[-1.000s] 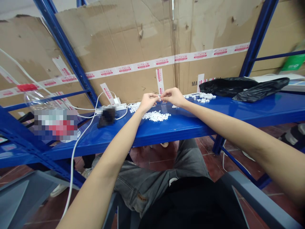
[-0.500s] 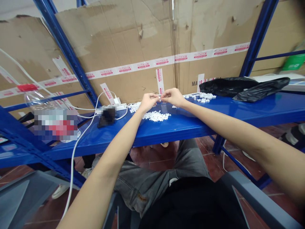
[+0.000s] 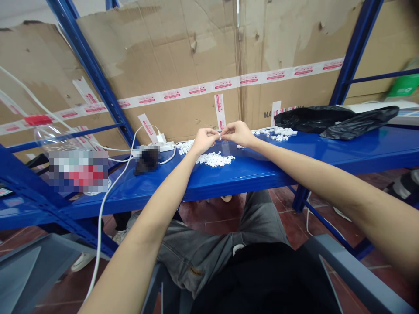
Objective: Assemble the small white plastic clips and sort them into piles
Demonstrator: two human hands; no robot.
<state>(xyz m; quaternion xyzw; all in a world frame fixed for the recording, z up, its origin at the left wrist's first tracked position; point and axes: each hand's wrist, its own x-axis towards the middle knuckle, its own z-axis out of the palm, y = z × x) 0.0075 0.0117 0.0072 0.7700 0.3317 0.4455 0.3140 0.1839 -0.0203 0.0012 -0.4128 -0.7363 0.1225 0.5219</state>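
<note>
My left hand [image 3: 205, 140] and my right hand [image 3: 238, 132] meet fingertip to fingertip above the blue shelf [image 3: 262, 162]. Between their pinched fingers is a small white plastic piece [image 3: 220, 137], too small to make out in detail; both hands seem closed on it. Just below lies a pile of small white plastic pieces [image 3: 216, 159]. More white pieces [image 3: 185, 147] lie behind my left wrist, partly hidden by it. To the right of my right hand is another heap of white pieces [image 3: 282, 133], some of them larger.
A white power strip [image 3: 166, 146] with cables and a blurred dark object [image 3: 147, 160] sit left of my hands. A large red-capped plastic bottle [image 3: 49, 135] stands further left. At right lies a black plastic bag [image 3: 356, 124]. Taped cardboard [image 3: 183, 56] rises behind the shelf.
Almost nothing differs. Both hands stay pinched together in the same spot, with only a very slight shift of the fingers around the small white piece.
</note>
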